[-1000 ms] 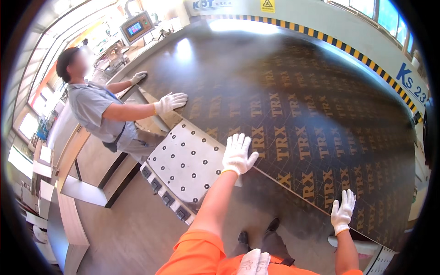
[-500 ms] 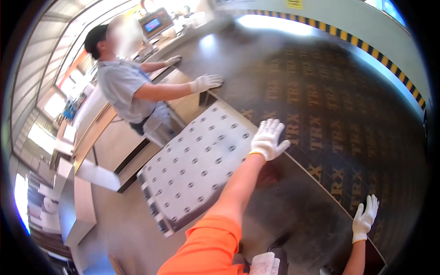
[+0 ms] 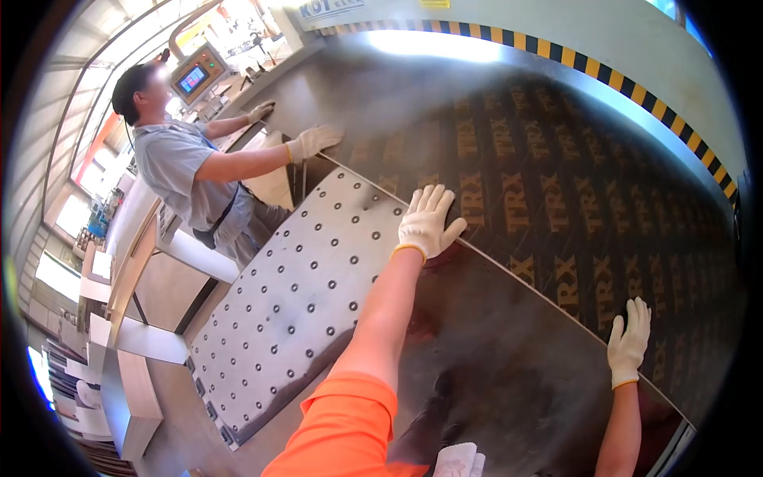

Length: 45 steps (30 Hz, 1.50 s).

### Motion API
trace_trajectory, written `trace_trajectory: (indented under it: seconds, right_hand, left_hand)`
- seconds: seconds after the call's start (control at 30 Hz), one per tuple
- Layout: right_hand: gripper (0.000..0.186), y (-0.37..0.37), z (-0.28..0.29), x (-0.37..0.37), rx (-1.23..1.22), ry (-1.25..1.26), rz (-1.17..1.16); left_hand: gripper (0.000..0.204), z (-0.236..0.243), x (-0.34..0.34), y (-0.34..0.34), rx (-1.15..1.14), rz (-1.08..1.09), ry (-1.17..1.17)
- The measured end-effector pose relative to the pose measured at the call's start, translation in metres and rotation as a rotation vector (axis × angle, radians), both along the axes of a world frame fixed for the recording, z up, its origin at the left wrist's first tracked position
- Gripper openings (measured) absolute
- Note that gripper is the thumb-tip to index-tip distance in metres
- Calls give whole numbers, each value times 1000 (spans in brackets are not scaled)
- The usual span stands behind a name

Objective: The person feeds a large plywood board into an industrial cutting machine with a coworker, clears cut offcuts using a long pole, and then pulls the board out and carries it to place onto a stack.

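Note:
A large dark brown printed panel (image 3: 556, 183) lies flat on a machine table. My left hand (image 3: 427, 221), in a white glove, presses flat on the panel's near edge. My right hand (image 3: 629, 342), also gloved, rests flat on the same edge further right. A co-worker in a grey shirt stands at the left; that person's gloved hand (image 3: 314, 141) lies on the panel's left edge, the other hand (image 3: 261, 110) further back. Both my hands are spread, gripping nothing.
A grey metal table with rows of ball rollers (image 3: 294, 302) sits beside the panel at the left. A yellow-and-black striped guard (image 3: 604, 75) runs along the far side. A control screen (image 3: 195, 78) stands behind the co-worker. Pale boards (image 3: 131, 381) are stacked at lower left.
The panel's near edge has shifted away from the roller table, baring more of it. My hands stay flat on the edge; the co-worker's hand has moved along with the panel.

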State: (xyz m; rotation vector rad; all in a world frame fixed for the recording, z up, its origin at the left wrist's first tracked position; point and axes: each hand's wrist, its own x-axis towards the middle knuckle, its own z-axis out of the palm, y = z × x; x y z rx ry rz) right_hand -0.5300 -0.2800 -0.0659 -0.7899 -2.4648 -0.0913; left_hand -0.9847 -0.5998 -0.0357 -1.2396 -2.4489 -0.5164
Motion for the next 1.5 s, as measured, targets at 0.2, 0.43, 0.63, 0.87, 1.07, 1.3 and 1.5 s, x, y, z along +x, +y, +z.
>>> trace_trajectory:
  seconds: [0.2, 0.43, 0.63, 0.87, 1.07, 1.3, 1.5]
  right_hand:
    - [43, 37, -4, -29, -20, -10, -86]
    - [42, 152, -2, -97, 15, -55, -111]
    - [45, 246, 4, -140, -9, -67, -195]
    - [64, 319, 31, -292, 76, -113, -46]
    - [77, 375, 71, -445, 38, -260, -77]
    - [81, 452, 88, -490, -92, -346, -140]
    - [98, 518, 83, -520, -125, -272, -110]
  left_hand:
    - [75, 0, -35, 34, 44, -23, -64]
    - [80, 0, -65, 81, 145, 39, -111]
    - [77, 2, -28, 30, 8, -18, -75]
    - [76, 11, -28, 60, -52, 174, -121]
    - [74, 19, -58, 123, -71, 304, -171]
    - [75, 31, -66, 139, -147, 331, -206]
    - [74, 47, -74, 153, -189, 356, -268]
